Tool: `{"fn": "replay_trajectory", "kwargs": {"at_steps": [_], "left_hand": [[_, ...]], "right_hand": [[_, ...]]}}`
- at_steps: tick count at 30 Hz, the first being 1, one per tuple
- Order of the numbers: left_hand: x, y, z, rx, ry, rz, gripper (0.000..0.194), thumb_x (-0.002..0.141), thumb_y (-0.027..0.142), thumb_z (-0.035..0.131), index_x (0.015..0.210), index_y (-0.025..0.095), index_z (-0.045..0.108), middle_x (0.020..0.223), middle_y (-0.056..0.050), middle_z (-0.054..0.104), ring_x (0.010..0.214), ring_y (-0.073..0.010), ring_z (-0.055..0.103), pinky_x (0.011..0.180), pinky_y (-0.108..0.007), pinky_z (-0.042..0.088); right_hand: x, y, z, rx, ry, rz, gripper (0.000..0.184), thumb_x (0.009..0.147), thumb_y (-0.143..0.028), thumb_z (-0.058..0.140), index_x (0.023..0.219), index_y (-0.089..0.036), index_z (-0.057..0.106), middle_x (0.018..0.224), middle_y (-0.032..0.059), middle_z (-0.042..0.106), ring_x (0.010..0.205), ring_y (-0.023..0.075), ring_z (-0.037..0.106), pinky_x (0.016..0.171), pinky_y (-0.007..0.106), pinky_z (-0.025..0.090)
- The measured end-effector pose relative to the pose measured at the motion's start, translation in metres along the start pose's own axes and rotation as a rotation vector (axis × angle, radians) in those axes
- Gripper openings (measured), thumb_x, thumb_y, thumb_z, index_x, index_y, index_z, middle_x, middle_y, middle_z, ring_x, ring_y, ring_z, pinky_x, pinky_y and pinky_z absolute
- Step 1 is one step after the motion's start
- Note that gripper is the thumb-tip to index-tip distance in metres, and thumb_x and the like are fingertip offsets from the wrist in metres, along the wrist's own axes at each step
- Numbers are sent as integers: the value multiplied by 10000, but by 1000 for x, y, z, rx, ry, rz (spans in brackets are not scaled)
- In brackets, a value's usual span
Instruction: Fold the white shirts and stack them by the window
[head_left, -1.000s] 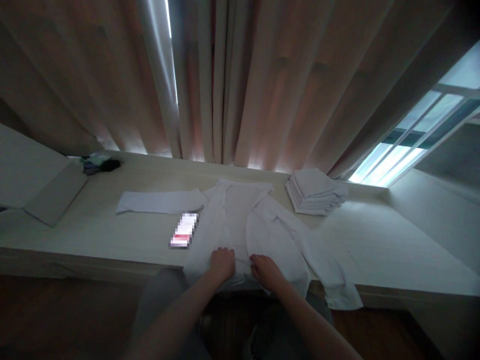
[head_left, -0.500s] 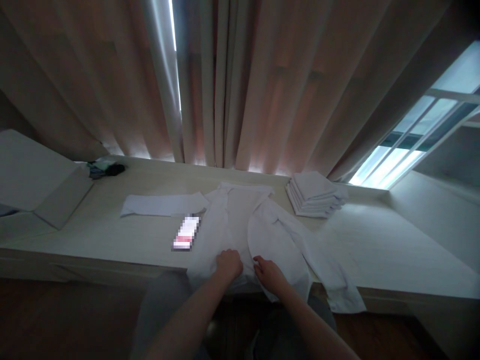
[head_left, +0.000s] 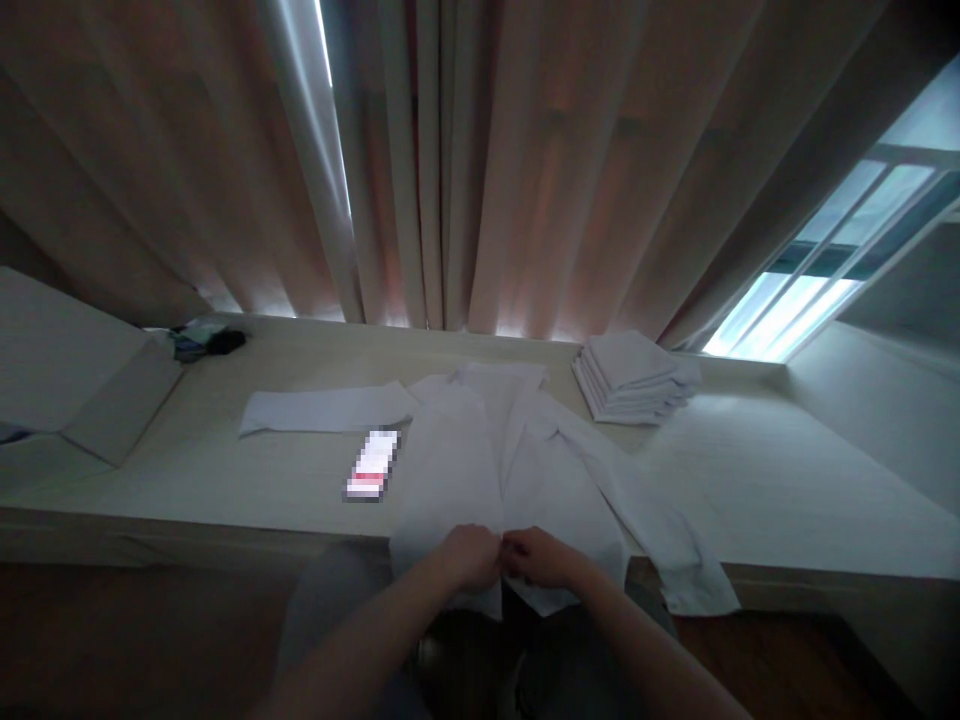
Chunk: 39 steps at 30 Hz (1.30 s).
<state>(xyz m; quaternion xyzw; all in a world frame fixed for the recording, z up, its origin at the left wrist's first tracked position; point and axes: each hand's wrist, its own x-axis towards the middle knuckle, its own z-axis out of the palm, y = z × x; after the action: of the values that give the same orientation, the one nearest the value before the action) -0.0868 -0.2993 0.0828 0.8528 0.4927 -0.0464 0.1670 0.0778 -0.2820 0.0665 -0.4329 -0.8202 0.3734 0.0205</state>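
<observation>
One white shirt (head_left: 517, 465) lies spread on the pale counter (head_left: 787, 490), its hem hanging just over the near edge. Two hands work at that hem: the left hand (head_left: 469, 555) and the right hand (head_left: 541, 557) meet knuckle to knuckle at the middle, each with its fingers curled shut on one of the shirt's two front panels, drawing the edges together. The fingertips themselves are tucked under the cloth and cannot be seen.

Two sleeves show: one sleeve (head_left: 326, 408) stretches flat to the left, the other sleeve (head_left: 660, 530) runs down to the right, its cuff drooping past the counter edge. The collar end, near the curtain, is rumpled and hard to read.

One stack of folded white cloths (head_left: 634, 378) sits at the back right, well apart from the hands; its layers blur together, so the count cannot be told. One small card (head_left: 371, 464), blurred out, lies just beside the shirt's left panel. One dark bundle (head_left: 206, 340) rests far back left, too dim to identify. One grey slab (head_left: 75, 375) is cut off by the left edge. Long curtains (head_left: 480, 170) hang behind, with one window (head_left: 832, 280) partly showing at the right.
</observation>
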Motion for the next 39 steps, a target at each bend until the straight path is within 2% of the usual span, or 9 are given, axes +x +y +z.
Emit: {"fn": "replay_trajectory", "kwargs": {"at_steps": [2,4,7,12,15,20,25,33,39], "left_hand": [[2,-4,1,-33,19,20,335,807,403,372,851,194,629,817,-101,647,791,-245,606,659,-342,451],[6,-17,-4,-53,117,-75,334,833,406,339,869,213,610,839,-72,641,801,-210,597,678,-311,441],[8,-49,-17,-26,264,-347,331,872,340,275,949,202,567,933,-79,610,856,-177,572,738,-290,416],[0,-110,-27,41,292,-605,337,847,166,256,1093,138,484,1029,-163,550,952,-226,538,781,-357,399],[0,-128,-22,38,263,-663,323,847,194,279,1083,150,494,987,-154,573,908,-230,562,732,-351,420],[17,-136,-15,-21,259,-637,378,880,312,251,1014,138,558,949,-146,614,902,-211,581,768,-327,413],[34,-146,-11,-113,248,-634,441,890,331,219,959,131,607,990,-108,640,917,-161,590,776,-250,417],[39,-170,-14,-76,307,-751,295,765,109,350,967,135,563,981,-128,612,916,-194,585,729,-272,438],[39,-170,-14,-44,354,-650,385,730,82,375,1095,118,491,1066,-144,555,997,-204,538,816,-304,424]], "right_hand": [[2,7,-4,74,-26,-4,289,853,-283,356,885,-189,627,749,8,668,558,108,586,538,204,404],[5,16,-11,44,100,32,321,867,-288,321,905,-189,624,741,15,666,563,113,586,551,213,409],[9,36,-26,-131,338,121,324,862,-296,330,977,-198,616,859,48,671,771,161,606,703,260,421],[10,80,-45,-379,552,207,382,839,-249,326,1134,-155,550,1150,103,566,1072,218,485,928,340,321],[11,107,-47,-495,566,285,459,827,-260,340,1246,-107,447,1297,138,434,1200,252,354,989,387,242],[13,135,-39,-559,515,391,557,849,-369,326,1326,-81,331,1399,167,263,1292,304,167,1004,449,182],[13,143,-30,-531,474,384,551,867,-404,284,1345,-130,307,1427,144,205,1306,302,117,1004,480,159],[0,160,-33,-596,518,425,533,879,-399,275,1355,-161,287,1440,116,179,1318,266,59,1025,482,91],[-16,165,-42,-629,503,434,542,878,-401,285,1355,-145,286,1435,123,191,1317,269,69,1026,479,101]]}}
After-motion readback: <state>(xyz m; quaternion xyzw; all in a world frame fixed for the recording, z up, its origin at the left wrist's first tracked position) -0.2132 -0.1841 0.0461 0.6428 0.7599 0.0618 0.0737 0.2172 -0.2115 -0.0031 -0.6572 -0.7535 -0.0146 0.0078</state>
